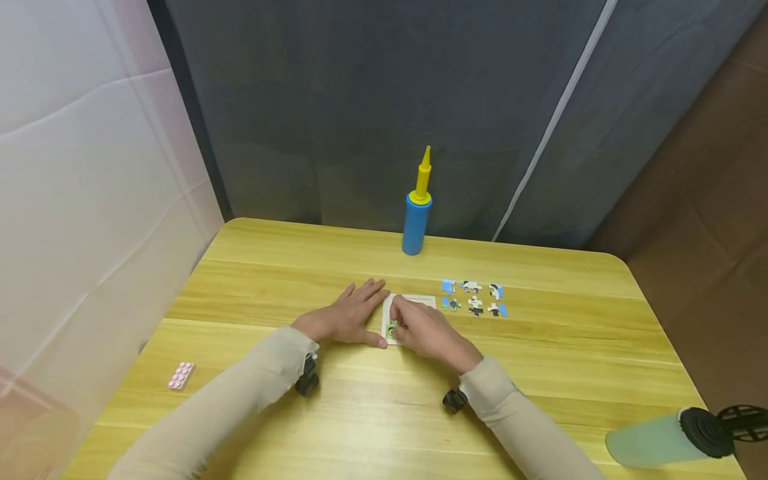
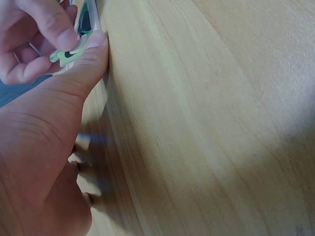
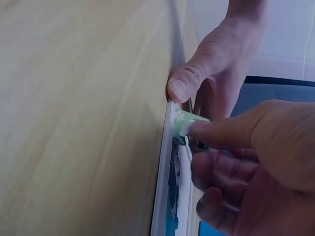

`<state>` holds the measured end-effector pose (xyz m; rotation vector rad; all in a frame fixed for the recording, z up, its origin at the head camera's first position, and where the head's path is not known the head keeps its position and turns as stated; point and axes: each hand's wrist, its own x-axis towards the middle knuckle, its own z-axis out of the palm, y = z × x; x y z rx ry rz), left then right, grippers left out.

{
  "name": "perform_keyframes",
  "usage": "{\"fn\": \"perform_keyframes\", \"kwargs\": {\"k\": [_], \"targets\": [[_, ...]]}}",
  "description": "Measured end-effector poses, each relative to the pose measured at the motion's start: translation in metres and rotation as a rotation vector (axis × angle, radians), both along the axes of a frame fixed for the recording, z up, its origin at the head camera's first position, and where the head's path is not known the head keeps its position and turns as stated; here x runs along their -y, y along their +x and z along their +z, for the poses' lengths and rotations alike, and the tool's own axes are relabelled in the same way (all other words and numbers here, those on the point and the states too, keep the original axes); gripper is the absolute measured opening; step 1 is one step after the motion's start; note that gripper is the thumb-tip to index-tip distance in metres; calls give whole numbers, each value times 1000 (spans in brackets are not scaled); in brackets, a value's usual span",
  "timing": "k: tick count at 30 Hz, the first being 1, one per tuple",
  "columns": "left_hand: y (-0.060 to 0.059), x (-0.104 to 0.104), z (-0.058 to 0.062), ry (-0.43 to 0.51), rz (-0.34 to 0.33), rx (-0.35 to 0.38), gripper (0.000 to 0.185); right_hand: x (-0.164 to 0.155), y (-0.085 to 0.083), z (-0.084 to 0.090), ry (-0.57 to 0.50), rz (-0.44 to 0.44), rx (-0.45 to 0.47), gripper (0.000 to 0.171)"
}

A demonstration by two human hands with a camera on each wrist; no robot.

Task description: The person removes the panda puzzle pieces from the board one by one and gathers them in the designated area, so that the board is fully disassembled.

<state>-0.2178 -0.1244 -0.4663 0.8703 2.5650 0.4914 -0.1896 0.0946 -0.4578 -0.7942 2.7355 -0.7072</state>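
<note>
While the left hand [image 1: 348, 317] rests beside the frame [image 1: 426, 299] on the bench [image 1: 336, 413], its fingers apart and thumb at the near left corner, the right hand [image 1: 429, 328] has its fingers and thumb clamped on a green puzzle piece [image 3: 180, 118] at that same corner. Because the pinch covers much of the piece, it could turn or drop if the hold loosens; pressing it down tilted could bend a tab or jam it against the rim, and a lifted left thumb might let the frame skid. The piece slants up from the frame, green printed face visible; its long axis cannot be told, the fingers hiding its outline.
</note>
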Motion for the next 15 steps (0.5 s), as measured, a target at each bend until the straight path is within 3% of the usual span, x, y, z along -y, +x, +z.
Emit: {"fn": "perform_keyframes", "kwargs": {"k": [15], "targets": [[1, 1, 0, 2, -4, -10, 106, -10, 7, 5, -89, -60, 24, 7]]}}
